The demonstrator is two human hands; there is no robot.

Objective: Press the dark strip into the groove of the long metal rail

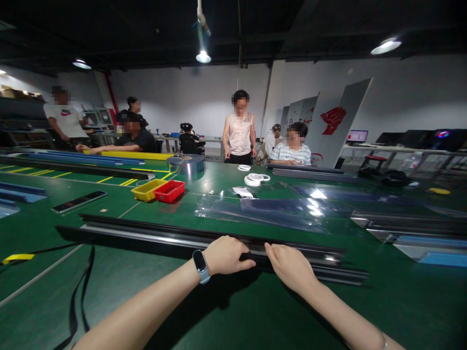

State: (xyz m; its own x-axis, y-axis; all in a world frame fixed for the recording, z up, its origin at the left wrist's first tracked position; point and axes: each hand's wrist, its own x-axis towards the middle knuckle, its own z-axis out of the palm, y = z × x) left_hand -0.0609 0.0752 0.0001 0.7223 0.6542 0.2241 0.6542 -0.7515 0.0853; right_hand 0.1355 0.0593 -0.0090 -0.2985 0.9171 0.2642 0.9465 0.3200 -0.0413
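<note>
A long black channel-shaped profile (146, 239) lies crosswise on the green table in front of me, with a pale strip running along its inside. My left hand (225, 255), a watch band on its wrist, is closed over the middle of this profile, thumb toward the right. Just to the right, my right hand (290, 265) is also closed on it, fingers curled at its upper side. The fingertips of both hands are partly hidden. Past my right hand, the profile's right end shows two ridged edges.
Beyond the profile lie clear plastic sheets (277, 214), white tape rolls (255, 179), a red bin (170, 192), a yellow bin (148, 189) and a phone (79, 201). More profiles (412, 226) lie at right. A black strap (82, 291) lies at left. Several people are across the table.
</note>
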